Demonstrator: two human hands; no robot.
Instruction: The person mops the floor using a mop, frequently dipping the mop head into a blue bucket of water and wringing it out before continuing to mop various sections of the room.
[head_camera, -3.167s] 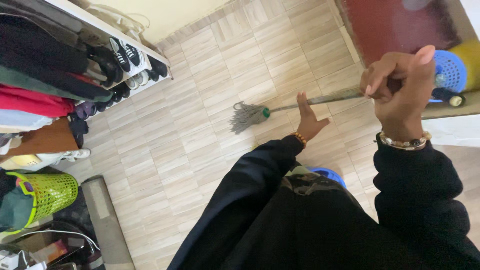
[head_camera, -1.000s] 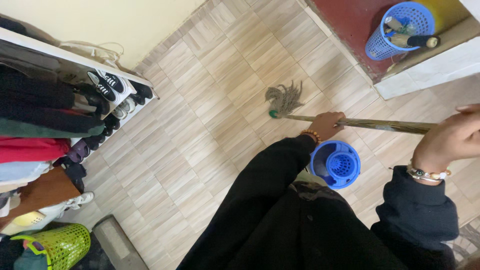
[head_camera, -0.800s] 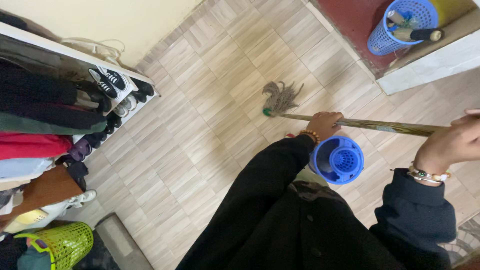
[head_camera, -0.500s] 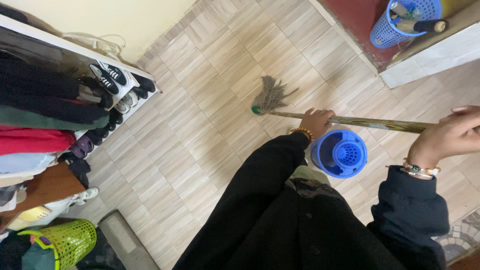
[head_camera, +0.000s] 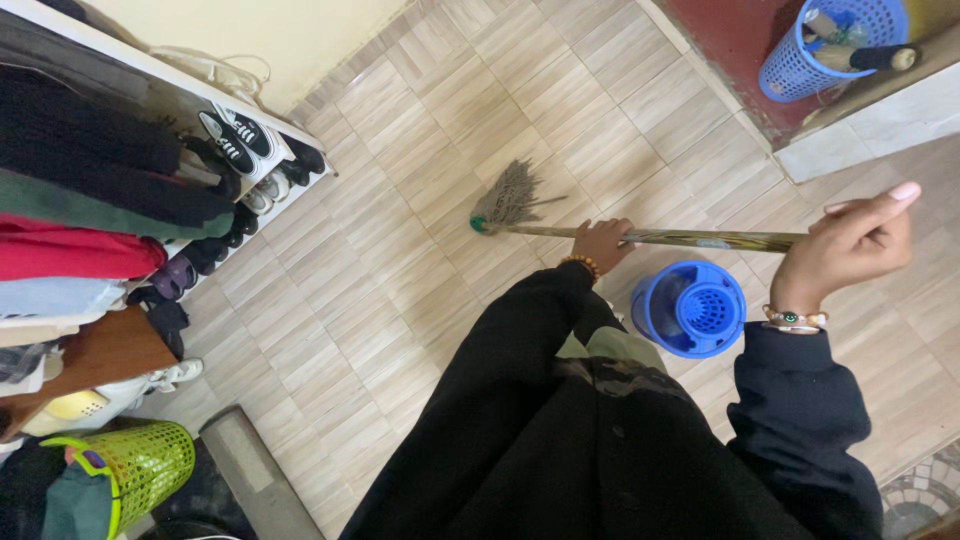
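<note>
A string mop with a grey head (head_camera: 508, 196) and a long wooden handle (head_camera: 690, 238) rests its head on the beige tiled floor. My left hand (head_camera: 603, 243) is closed around the handle a short way behind the head. Higher up the same handle, my right hand (head_camera: 850, 245) grips its upper end, thumb and one finger stretched out. Both wrists wear bead bracelets, and my sleeves are black. A blue mop bucket (head_camera: 690, 308) with a strainer insert stands on the floor just below the handle, between my two hands.
A rack of hanging clothes (head_camera: 90, 190) with shoes (head_camera: 245, 150) under it lines the left wall. A green mesh basket (head_camera: 140, 465) and a rolled mat (head_camera: 250, 480) sit at lower left. A blue basket (head_camera: 815, 45) holding brushes stands on a red step at top right.
The mop head has slid left across the tiles, and both hands have shifted left with the handle. The bucket has stayed where it was on the floor.
</note>
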